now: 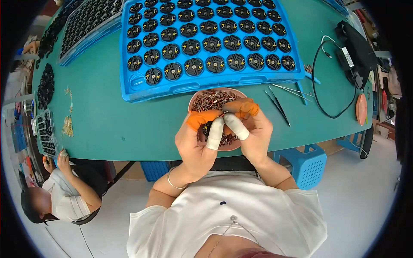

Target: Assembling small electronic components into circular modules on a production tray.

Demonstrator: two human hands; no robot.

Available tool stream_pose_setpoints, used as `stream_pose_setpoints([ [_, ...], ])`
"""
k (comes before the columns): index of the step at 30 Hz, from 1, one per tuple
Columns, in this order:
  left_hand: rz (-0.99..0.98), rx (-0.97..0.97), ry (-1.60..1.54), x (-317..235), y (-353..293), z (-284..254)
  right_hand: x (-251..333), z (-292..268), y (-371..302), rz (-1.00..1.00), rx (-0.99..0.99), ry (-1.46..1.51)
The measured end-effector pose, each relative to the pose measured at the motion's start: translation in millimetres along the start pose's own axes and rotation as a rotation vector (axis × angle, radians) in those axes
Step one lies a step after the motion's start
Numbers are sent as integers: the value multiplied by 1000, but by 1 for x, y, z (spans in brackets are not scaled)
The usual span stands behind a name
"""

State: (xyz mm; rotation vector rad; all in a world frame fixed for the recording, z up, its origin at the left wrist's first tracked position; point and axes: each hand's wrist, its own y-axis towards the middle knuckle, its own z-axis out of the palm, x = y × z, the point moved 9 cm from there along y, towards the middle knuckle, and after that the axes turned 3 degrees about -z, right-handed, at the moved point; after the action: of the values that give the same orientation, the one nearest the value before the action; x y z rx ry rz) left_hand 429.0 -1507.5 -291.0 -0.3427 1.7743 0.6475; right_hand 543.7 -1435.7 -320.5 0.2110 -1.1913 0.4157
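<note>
My left hand (pixel 193 139) and my right hand (pixel 254 133) meet above a pink bowl (pixel 235 91) full of small brown metal-ended cylinders (pixel 211 99). Orange covers wrap fingers of both hands, and white covers sit on the thumbs. Under the left fingers, a black round part (pixel 207 128) with a bit of yellow partly shows; the left hand is closed on it. Thumbs and fingertips of both hands press together around a tiny dark piece (pixel 223 113), mostly hidden. My right hand is closed, and what it pinches is too small to name.
Beyond the bowl stands a blue tray (pixel 172 89) of black round parts with yellow wires. Tweezers (pixel 278 105), a black case (pixel 355 51) with a cable and a pink dish (pixel 361 109) lie right. At left are another tray (pixel 88 28), black pieces (pixel 45 86) and a seated co-worker (pixel 64 189).
</note>
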Motion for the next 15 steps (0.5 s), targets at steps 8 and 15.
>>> stream_pose_setpoints([
  [8,-15,-39,12,-33,-104,50,15,-72,-97,-26,0,-25],
  [15,87,-43,63,-60,-135,72,39,-96,-131,-207,-9,-205],
])
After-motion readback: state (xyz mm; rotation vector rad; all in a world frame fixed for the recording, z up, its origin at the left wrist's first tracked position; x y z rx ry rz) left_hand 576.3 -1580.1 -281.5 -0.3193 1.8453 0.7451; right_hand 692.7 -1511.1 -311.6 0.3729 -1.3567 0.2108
